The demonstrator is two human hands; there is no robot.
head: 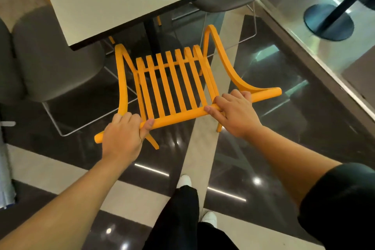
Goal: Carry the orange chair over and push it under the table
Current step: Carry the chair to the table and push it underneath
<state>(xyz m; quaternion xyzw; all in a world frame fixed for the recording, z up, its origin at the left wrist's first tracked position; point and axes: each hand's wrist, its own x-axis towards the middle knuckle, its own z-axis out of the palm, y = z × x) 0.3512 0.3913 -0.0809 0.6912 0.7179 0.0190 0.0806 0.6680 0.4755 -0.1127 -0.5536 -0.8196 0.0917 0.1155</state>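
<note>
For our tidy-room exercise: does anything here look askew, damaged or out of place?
Nothing damaged or spilled. The orange slatted chair sits slightly skewed to the white square table edge, only its front under it, both hands gripping its top rail.

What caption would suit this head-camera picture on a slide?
Both hands, left and right, grip the orange chair's top rail at the white table's corner.
</note>
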